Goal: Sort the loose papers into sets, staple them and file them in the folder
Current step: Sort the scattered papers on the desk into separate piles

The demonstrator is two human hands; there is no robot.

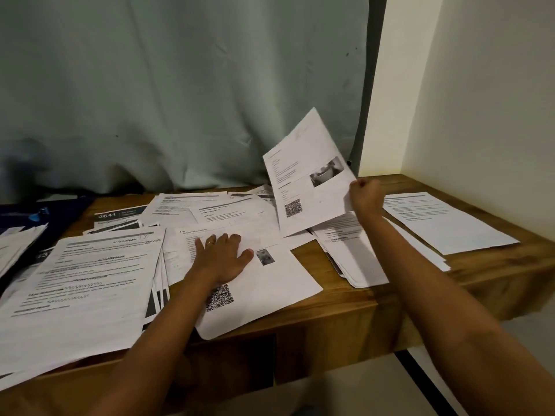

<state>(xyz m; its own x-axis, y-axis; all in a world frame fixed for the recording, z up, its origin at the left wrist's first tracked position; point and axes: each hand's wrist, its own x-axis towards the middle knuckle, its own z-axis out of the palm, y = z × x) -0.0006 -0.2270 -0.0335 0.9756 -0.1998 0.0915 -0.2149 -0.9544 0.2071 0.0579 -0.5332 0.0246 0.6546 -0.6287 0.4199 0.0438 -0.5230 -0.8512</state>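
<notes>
Loose printed papers cover a wooden table (pixel 345 313). My left hand (pixel 222 255) lies flat with spread fingers on a sheet with a small photo and a QR code (pixel 264 292) in the middle. My right hand (pixel 365 198) grips the right edge of another QR-code sheet (pixel 306 181) and holds it up, tilted, above the pile. A thick stack of text pages (pixel 87 286) lies at the left. Two more stacks lie at the right, one (pixel 354 250) under my right forearm and one (pixel 444 220) near the wall. A dark blue folder-like item (pixel 45 217) shows at the far left.
A grey-green curtain (pixel 180 100) hangs behind the table. A pale wall (pixel 480 100) bounds the right side. More overlapping sheets (pixel 210 210) lie at the back of the table, one with the number 2641 (pixel 117 216). The table's front edge runs below my forearms.
</notes>
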